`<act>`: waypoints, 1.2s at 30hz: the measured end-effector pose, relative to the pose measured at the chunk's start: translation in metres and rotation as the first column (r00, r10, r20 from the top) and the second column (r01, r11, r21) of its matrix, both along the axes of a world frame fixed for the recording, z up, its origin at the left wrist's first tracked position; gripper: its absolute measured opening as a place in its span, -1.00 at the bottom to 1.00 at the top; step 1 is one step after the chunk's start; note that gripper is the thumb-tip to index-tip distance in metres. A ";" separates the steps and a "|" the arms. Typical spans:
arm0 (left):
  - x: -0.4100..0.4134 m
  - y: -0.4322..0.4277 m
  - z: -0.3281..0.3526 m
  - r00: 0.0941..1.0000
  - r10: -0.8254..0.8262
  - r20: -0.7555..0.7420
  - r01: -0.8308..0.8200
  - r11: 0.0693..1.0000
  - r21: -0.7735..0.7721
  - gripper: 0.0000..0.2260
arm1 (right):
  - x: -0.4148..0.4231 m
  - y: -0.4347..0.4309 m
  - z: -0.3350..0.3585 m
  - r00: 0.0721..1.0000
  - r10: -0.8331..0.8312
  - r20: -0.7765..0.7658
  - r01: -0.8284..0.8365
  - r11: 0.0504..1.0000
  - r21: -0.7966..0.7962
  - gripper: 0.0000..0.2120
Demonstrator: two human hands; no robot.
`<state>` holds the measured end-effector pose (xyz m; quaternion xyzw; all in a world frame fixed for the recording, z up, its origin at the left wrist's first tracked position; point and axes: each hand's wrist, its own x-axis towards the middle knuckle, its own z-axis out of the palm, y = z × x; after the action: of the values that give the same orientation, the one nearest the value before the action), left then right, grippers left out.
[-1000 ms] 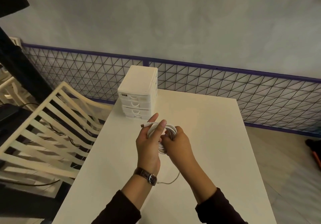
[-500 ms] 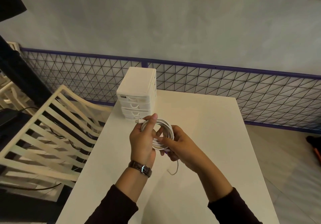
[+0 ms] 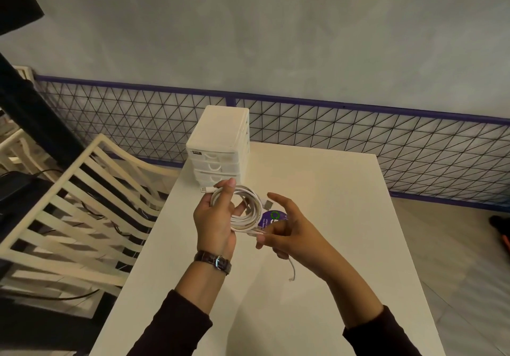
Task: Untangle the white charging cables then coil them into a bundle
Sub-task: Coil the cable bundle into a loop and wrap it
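A coil of white charging cable (image 3: 249,212) hangs above the white table (image 3: 317,190). My left hand (image 3: 214,223) grips the coil's left side, thumb over the strands, with a small plug end (image 3: 205,189) sticking out to the left. My right hand (image 3: 287,231) pinches the coil's lower right, index finger stretched out; a purple round label (image 3: 271,217) shows by its fingers. A USB plug (image 3: 267,203) pokes out at the coil's right. A short loose tail (image 3: 292,271) dangles below my right hand.
A small white drawer unit (image 3: 220,145) stands on the table's far left corner, just behind the coil. A white slatted chair (image 3: 82,203) is close to the table's left edge. A wire mesh fence (image 3: 358,134) runs along the wall behind.
The loose cable hanging below my hands has shortened to a short tail. My right hand has shifted to the coil's lower right, and a purple label now shows.
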<state>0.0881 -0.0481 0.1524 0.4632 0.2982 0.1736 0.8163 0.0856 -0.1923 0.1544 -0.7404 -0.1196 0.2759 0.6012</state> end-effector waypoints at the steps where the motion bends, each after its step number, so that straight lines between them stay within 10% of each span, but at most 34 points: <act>1: 0.000 0.003 -0.001 1.000 0.012 0.003 -0.012 1.000 0.000 -0.97 | -0.002 -0.003 0.000 1.000 -0.016 0.027 0.017 1.000 -0.021 -0.35; 8: 0.003 0.013 -0.005 0.998 0.054 0.024 -0.054 0.998 -0.019 -0.98 | -0.015 -0.032 0.001 0.967 -0.122 0.223 0.163 0.971 -0.176 -0.85; 16: 0.001 0.007 0.000 0.999 0.030 0.022 -0.030 0.999 -0.014 -0.97 | -0.020 -0.059 0.011 0.871 0.095 0.482 0.093 0.932 -0.351 -0.86; 27: -0.009 -0.011 0.005 0.988 -0.154 0.034 0.155 0.987 -0.033 -0.93 | 0.011 -0.027 0.064 0.433 0.072 0.899 0.167 0.973 -0.159 -0.89; 36: -0.008 -0.007 0.005 0.991 -0.132 0.001 0.132 0.991 -0.012 -0.95 | 0.012 -0.014 0.054 0.747 -0.186 0.638 0.399 0.893 -0.207 -0.90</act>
<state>0.0800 -0.0556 0.1570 0.4770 0.2680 0.1173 0.8288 0.0978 -0.2063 0.2080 -0.8883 -0.1373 -0.0575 0.4345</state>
